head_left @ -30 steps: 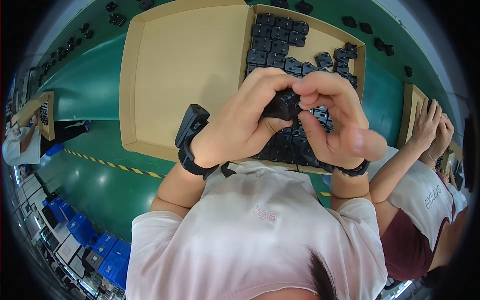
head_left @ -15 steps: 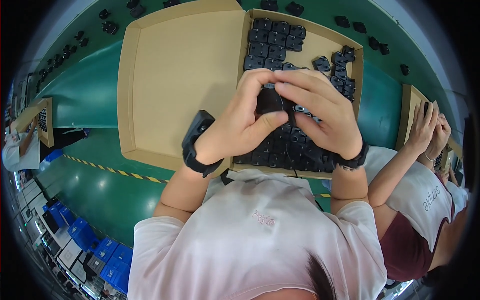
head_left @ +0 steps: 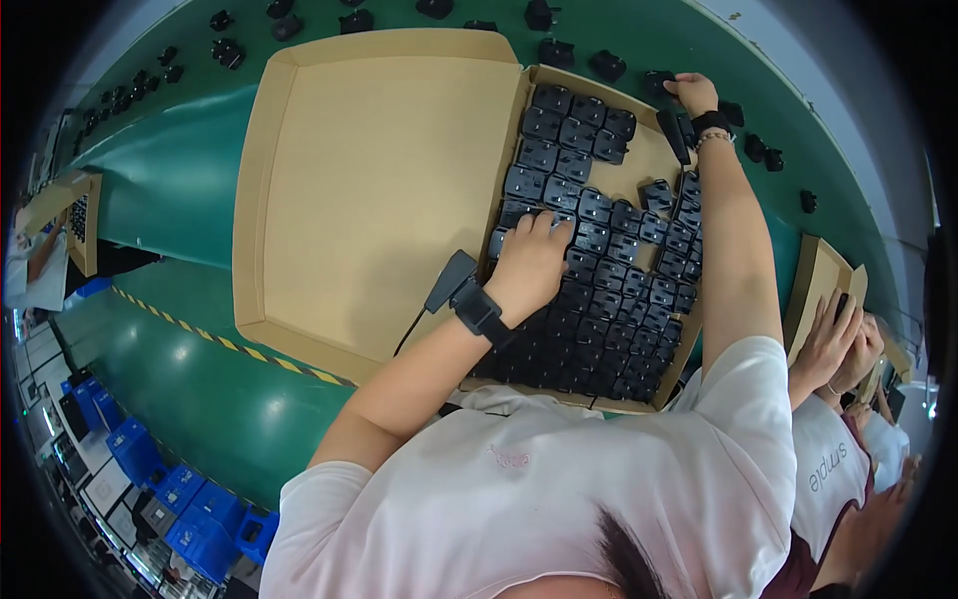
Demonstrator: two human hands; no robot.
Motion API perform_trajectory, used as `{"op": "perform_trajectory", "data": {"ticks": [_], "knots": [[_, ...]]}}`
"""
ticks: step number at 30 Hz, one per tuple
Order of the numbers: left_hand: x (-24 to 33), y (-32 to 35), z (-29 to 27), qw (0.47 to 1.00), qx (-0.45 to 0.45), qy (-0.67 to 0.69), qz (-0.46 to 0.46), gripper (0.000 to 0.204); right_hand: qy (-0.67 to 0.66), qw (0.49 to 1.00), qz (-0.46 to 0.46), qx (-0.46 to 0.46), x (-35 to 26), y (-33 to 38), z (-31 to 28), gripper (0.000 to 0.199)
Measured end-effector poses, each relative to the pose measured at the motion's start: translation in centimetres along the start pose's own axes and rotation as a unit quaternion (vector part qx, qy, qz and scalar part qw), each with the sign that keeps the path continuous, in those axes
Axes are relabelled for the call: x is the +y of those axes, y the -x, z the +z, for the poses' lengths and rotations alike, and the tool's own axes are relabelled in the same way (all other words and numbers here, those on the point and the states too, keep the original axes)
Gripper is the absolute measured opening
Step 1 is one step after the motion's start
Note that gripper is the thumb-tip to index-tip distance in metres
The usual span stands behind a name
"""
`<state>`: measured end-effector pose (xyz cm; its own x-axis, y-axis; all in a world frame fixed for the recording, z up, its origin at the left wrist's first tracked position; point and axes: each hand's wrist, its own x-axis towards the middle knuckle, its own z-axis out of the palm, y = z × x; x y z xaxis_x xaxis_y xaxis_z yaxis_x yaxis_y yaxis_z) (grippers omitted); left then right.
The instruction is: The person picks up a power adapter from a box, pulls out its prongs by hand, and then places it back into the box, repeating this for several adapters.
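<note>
Green counter (head_left: 180, 180); open cardboard box (head_left: 379, 190), left half bare. Left hand (head_left: 529, 262) flat, released, on black adapters (head_left: 599, 290). Right hand (head_left: 694, 92) beyond box's far edge, grasping loose adapter (head_left: 659, 82).

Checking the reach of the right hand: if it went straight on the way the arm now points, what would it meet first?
The right hand already reaches past the cardboard box, fingertips at a loose black plug adapter on the green belt. That part likely comes first, though depth is unclear.
</note>
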<state>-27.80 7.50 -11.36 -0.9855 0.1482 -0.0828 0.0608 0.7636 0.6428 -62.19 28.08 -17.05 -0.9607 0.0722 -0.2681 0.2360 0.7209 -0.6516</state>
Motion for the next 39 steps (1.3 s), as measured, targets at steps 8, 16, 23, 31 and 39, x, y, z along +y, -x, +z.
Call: {"op": "perform_trajectory", "data": {"ticks": [8, 16, 23, 31, 39], "knots": [[-0.9, -0.7, 0.8, 0.999, 0.006, -0.047, 0.013, 0.050, 0.304, 0.918, -0.179, 0.180, -0.9, 3.2, 1.1, 0.021], [0.0, -0.4, 0.1, 0.999, 0.040, 0.011, 0.016, 0.054, 0.150, 0.957, -0.248, -0.028, -0.4, 15.7, 2.2, 0.021], [2.7, -1.2, -3.8, 0.842, 0.038, 0.514, -0.161, 0.058, -0.028, 0.966, -0.255, 0.020, -4.7, 26.2, -1.5, 0.007], [2.8, 0.8, -9.6, 0.671, -0.130, 0.729, -0.021, 0.053, -0.043, 0.846, -0.532, 0.003, -9.8, 35.2, -6.2, 0.028], [4.7, 3.1, -11.2, 0.662, -0.104, 0.737, 0.084, 0.046, -0.325, 0.792, -0.516, -0.012, -10.5, 38.4, -4.4, 0.059]]}}
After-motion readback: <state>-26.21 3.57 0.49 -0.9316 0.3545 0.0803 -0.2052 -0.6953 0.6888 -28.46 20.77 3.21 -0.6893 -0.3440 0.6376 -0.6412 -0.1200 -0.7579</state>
